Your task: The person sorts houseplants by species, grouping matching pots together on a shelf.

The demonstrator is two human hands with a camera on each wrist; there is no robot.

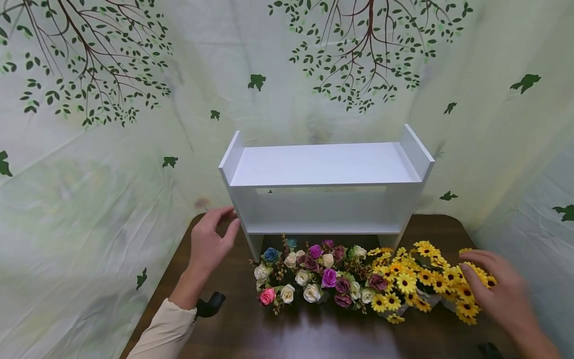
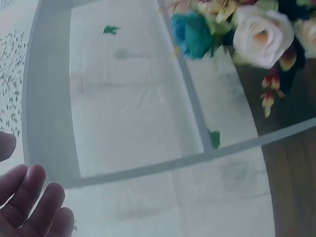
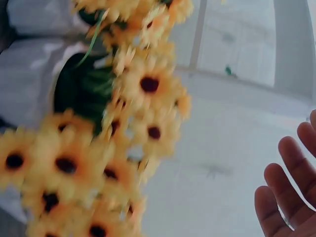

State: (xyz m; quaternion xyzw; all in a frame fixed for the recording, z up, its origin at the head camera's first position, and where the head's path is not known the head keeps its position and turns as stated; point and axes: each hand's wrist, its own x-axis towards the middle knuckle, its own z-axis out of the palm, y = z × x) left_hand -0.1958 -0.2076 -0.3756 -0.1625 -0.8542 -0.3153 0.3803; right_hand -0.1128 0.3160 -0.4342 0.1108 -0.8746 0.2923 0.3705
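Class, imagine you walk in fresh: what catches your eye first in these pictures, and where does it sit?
A white two-tier shelf stands at the back of the dark wooden table. In front of it runs a row of mixed roses, with yellow daisies to their right. The left hand hovers open beside the shelf's left end; the right hand is over the rightmost daisies.

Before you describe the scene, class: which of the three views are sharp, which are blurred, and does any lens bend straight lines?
Head view: evenly lit and mostly sharp, though the right hand is smeared. Left wrist view: the white shelf edges curve from lens distortion; the cream rose is slightly soft. Right wrist view: the yellow flowers are heavily blurred, close to the lens.
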